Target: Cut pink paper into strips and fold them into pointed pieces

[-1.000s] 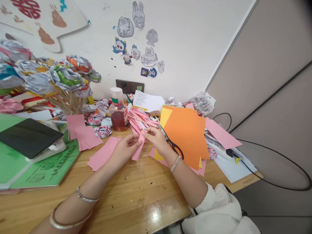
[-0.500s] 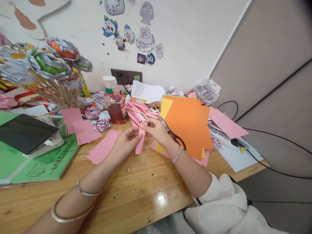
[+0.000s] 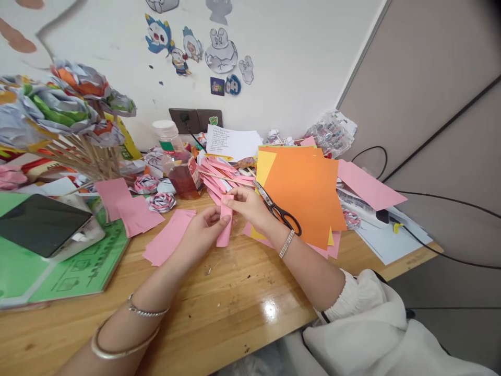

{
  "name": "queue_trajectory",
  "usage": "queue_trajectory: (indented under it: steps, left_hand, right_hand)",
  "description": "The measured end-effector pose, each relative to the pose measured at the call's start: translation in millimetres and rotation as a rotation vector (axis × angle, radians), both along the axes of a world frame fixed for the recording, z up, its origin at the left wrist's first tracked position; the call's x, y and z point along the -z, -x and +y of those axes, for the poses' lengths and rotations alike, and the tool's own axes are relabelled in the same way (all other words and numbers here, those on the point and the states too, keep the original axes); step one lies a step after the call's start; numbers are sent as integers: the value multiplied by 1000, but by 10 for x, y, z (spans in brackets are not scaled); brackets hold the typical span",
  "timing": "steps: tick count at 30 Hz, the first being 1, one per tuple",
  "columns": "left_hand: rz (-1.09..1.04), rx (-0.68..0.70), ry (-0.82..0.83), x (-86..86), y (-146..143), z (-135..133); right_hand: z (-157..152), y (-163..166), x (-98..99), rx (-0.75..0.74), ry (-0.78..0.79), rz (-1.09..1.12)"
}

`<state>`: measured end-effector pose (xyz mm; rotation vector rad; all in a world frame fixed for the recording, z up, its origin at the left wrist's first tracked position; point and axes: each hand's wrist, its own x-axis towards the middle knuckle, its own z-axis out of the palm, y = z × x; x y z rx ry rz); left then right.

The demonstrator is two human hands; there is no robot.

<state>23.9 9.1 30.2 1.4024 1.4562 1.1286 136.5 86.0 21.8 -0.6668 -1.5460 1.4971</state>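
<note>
Both my hands pinch one narrow pink paper strip (image 3: 225,225) over the wooden desk (image 3: 219,308). My left hand (image 3: 205,228) grips its lower half with thumb and fingers. My right hand (image 3: 249,207) holds the top end between its fingertips. The strip stands nearly upright between them. Just behind my right wrist lie black-handled scissors (image 3: 278,210) on a stack of orange paper (image 3: 305,193). A heap of more pink strips (image 3: 223,177) lies just beyond my hands.
Flat pink sheets (image 3: 166,241) lie left of my hands. A tablet (image 3: 39,223) rests on a green mat (image 3: 74,271). Paper roses on sticks (image 3: 70,112) stand at the far left. A bottle of reddish liquid (image 3: 178,164) stands behind. Cables (image 3: 438,250) run off the right edge.
My hands still hold the same strip, turned a little more upright. The view has shifted so the desk and wall stickers sit higher in the picture.
</note>
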Motion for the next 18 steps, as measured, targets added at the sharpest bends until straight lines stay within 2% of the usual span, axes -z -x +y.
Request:
queue_trajectory:
  steps: [8, 18]
  left_hand:
    - [49, 20, -47, 79, 35, 35]
    - [-2, 7, 2, -27, 18, 18]
  right_hand:
    - [32, 16, 37, 8, -10, -13]
    - [-13, 46, -40, -1, 65, -19]
